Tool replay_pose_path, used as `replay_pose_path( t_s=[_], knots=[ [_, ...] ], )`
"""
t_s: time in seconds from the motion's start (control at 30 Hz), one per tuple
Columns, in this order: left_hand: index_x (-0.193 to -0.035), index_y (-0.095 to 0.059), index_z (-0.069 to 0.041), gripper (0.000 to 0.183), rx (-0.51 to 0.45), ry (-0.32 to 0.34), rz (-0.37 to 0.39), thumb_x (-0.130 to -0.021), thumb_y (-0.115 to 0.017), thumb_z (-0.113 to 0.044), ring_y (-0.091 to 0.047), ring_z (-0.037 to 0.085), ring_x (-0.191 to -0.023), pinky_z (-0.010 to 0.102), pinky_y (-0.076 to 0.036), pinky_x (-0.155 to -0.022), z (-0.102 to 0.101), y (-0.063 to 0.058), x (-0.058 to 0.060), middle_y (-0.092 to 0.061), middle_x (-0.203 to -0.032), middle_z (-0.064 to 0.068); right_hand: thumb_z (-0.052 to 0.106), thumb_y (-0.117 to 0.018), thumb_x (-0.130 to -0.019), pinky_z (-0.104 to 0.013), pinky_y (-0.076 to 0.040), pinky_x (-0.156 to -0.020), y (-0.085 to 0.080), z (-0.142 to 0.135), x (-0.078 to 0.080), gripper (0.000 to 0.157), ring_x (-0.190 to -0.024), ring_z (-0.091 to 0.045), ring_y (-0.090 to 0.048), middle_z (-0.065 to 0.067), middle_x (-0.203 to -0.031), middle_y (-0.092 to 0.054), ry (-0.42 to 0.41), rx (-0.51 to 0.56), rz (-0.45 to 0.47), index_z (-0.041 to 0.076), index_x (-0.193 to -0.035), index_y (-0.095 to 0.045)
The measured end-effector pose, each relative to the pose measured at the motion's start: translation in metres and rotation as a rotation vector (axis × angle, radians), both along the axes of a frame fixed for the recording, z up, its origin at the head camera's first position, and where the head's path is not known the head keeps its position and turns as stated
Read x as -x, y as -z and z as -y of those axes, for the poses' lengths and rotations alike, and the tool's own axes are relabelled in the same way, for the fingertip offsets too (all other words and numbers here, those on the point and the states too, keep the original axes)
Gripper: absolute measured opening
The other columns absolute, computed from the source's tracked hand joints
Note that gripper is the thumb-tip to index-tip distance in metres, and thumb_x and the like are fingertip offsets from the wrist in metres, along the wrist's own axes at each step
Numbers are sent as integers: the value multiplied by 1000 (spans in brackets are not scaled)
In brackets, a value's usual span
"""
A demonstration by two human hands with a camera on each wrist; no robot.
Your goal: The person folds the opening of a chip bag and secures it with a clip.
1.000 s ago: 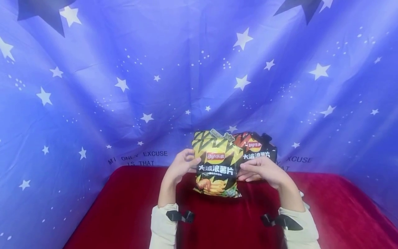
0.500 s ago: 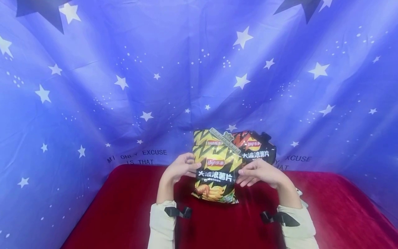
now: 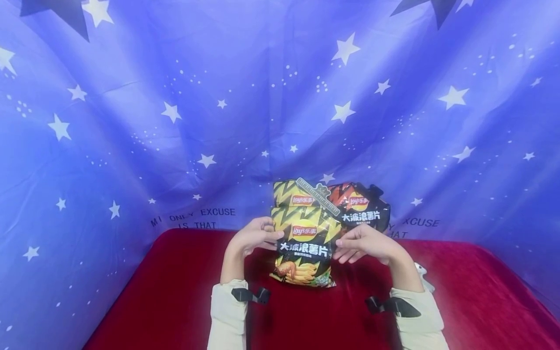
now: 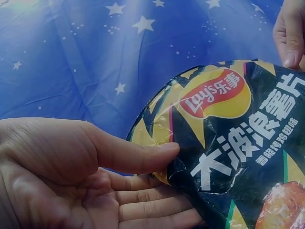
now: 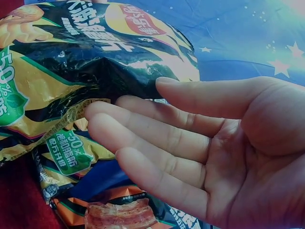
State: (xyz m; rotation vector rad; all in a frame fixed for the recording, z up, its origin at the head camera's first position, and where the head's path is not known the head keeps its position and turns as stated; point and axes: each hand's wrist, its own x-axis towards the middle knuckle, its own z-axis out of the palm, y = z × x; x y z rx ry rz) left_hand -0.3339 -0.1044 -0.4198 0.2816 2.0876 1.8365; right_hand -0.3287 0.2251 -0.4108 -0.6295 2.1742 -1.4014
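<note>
A yellow-and-black potato chip bag is held upright between both hands in the head view. My left hand pinches its left edge, with the thumb on the printed front and the fingers behind. On the right edge my right hand does likewise, its thumb pressing the front and its other fingers extended behind. Directly behind stands a similar yellow chip bag, mostly hidden, with a grey ruler-like clip slanting across its top right. A red-and-black chip bag stands behind to the right.
A black clip sits at the red bag's top right corner. Dark red cloth covers the table, and a blue star-print curtain rises behind it. Beside the right forearm lies a small whitish object, partly hidden.
The held chip bag has come down slightly and toward me with both hands, uncovering more of the yellow bag and grey clip behind. Over the last half second it barely moves.
</note>
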Motion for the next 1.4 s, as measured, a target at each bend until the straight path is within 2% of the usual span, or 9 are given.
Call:
replay_pose_path(
  t_s=[0.33,0.5,0.63,0.73,0.83,0.97,1.13,1.23,1.4],
  knots=[
    [-95,-47,-5,21,1,7,-10,-94,-69,-5,-67,17,-80,49,-62,-86,-2,0,0,-41,-70,-2,17,-62,-101,-41,-63,-81,-1,-3,-2,33,-87,-24,-77,-31,-104,-73,15,-4,-27,-13,-114,-69],
    [-92,-45,-8,24,4,-5,-15,-94,-69,-5,-66,17,-79,49,-62,-87,-3,2,1,-38,-68,-3,18,-65,-99,-37,-62,-85,0,-6,-1,41,-97,-32,-76,-26,-109,-74,107,49,-75,-15,-124,-63],
    [-94,-46,-7,23,1,-3,-28,-94,-69,-4,-65,16,-80,50,-61,-89,-3,3,0,-38,-69,-3,17,-67,-98,-37,-62,-85,3,-6,1,46,-97,-30,-77,-21,-106,-77,189,117,-41,-16,-129,-59],
    [-103,-49,0,22,9,-13,-36,-94,-69,-4,-68,19,-84,52,-59,-91,-3,2,-1,-50,-76,2,15,-69,-97,-37,-63,-83,5,-5,2,44,-91,-24,-78,-14,-99,-79,235,151,-11,-16,-127,-61],
    [-126,-50,8,43,48,-63,-50,-92,-72,-7,-71,28,-98,54,-56,-97,-3,0,-3,-64,-101,16,13,-72,-94,-35,-63,-79,6,-3,2,36,-85,-20,-77,-7,-90,-80,273,161,-16,-13,-119,-67],
    [-148,-41,4,74,133,-186,-153,-89,-78,-20,-59,40,-126,57,-48,-108,-2,-8,-9,-57,-138,27,12,-74,-92,-32,-63,-73,5,3,1,27,-80,-17,-77,-4,-85,-79,315,167,-45,-8,-110,-72],
    [-148,-48,-6,69,165,-336,-408,-90,-78,-29,-46,37,-142,59,-38,-116,-8,-25,-19,-52,-150,18,13,-75,-91,-31,-62,-69,1,11,-3,30,-74,-13,-75,-4,-83,-79,330,178,-71,-8,-112,-72],
    [-141,-59,-10,58,201,-341,-549,-90,-78,-31,-51,34,-137,59,-36,-118,-20,-33,-23,-59,-144,13,13,-76,-91,-29,-61,-66,-1,14,-5,32,-71,-12,-73,-3,-80,-77,330,173,-88,-9,-112,-71],
    [-129,-69,-14,47,331,-283,-671,-89,-79,-35,-57,28,-133,64,-7,-126,-43,-35,-28,-69,-132,6,14,-75,-92,-29,-59,-63,-3,17,-7,35,-71,-13,-73,0,-79,-76,292,160,-111,-12,-114,-69]
  ],
)
